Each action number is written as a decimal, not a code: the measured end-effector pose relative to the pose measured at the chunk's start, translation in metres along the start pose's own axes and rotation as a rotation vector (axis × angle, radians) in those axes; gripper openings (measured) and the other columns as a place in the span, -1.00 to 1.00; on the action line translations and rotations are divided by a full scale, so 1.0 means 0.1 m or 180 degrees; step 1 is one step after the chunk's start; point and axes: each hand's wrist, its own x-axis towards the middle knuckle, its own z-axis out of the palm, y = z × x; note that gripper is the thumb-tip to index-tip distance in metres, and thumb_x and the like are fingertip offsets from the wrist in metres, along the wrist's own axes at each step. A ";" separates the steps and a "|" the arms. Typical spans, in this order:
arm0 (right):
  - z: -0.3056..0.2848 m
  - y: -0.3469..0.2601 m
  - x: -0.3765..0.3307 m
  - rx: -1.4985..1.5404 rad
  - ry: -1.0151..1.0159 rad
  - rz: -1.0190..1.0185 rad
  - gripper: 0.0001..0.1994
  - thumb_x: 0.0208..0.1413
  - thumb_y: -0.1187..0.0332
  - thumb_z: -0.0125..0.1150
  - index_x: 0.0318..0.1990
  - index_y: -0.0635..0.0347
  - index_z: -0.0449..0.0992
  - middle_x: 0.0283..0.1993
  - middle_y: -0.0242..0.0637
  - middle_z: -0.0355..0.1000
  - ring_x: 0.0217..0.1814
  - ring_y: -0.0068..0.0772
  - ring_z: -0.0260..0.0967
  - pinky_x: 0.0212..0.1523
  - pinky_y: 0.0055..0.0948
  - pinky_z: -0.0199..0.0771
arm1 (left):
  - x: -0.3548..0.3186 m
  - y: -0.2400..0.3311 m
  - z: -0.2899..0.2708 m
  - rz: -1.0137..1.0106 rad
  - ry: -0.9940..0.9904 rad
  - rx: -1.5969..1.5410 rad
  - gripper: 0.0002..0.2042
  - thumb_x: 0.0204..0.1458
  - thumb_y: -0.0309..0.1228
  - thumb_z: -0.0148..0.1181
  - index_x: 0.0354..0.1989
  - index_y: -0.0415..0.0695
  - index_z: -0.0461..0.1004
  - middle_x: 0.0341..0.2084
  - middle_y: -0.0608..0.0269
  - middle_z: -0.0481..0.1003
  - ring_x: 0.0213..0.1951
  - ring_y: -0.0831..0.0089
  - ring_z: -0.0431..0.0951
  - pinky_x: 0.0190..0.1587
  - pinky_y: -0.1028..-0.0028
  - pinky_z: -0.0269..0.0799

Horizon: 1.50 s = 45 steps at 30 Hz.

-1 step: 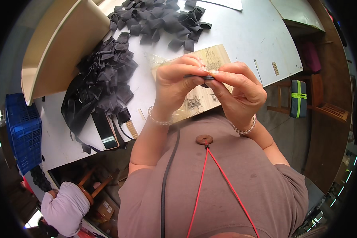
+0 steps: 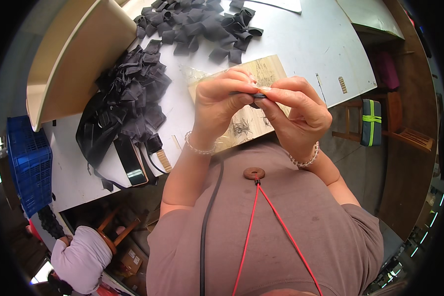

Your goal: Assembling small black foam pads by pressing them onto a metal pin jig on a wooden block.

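Note:
Both my hands meet above a pale wooden board (image 2: 277,66), raised off the table. My left hand (image 2: 214,98) and my right hand (image 2: 301,106) are closed, thumbs and fingertips pinching a small piece of black fabric (image 2: 259,96). The fingers cover most of this piece, and the fingertips of the two hands touch or nearly touch. Dark thread clippings (image 2: 241,128) lie scattered on the board. Left of my left hand rises a heap of flat black fabric pieces (image 2: 143,93). Farther off are black fabric loops (image 2: 197,24), loosely piled.
A dark, glossy phone-like slab (image 2: 129,163) rests near the white table's (image 2: 64,182) front edge. A beige panel (image 2: 79,59) stands at the left, with a blue crate (image 2: 29,163) beyond. Another person (image 2: 81,259) sits lower left. A green-banded cushion (image 2: 371,123) is at the right.
My left hand has shifted very slightly to the right. The pinch on the black fabric piece looks the same, and the rest stays in place.

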 end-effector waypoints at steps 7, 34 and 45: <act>-0.04 0.02 -0.02 -0.0212 -0.0007 -0.0133 -0.77 -0.23 0.64 0.37 -0.34 0.26 0.56 -0.39 -0.26 0.46 -0.43 -0.52 0.42 -0.46 -0.61 0.45 | -0.04 -0.11 0.05 -0.0389 0.0110 -0.0639 -0.85 -0.08 -0.51 0.27 -0.32 -0.28 0.53 -0.37 0.15 0.51 -0.16 0.33 0.42 -0.16 0.46 0.40; -0.09 -0.12 0.09 -0.0809 -0.0163 -0.0207 -0.78 -0.31 0.59 0.40 -0.41 0.18 0.56 -0.47 -0.34 0.43 -0.45 -0.45 0.37 -0.50 -0.56 0.38 | 0.07 0.08 0.03 -0.0310 -0.0111 -0.0039 -0.88 -0.01 -0.52 0.21 -0.32 -0.30 0.53 -0.34 0.11 0.52 -0.22 0.41 0.48 -0.21 0.51 0.44; -0.11 -0.07 0.02 -0.0682 -0.0113 -0.0296 -0.78 -0.29 0.58 0.42 -0.42 0.20 0.54 -0.45 -0.33 0.44 -0.45 -0.48 0.37 -0.49 -0.59 0.39 | -0.02 -0.06 0.11 -0.0535 0.0042 -0.0711 -0.87 -0.01 -0.52 0.20 -0.31 -0.30 0.52 -0.33 0.09 0.53 -0.18 0.37 0.48 -0.19 0.48 0.45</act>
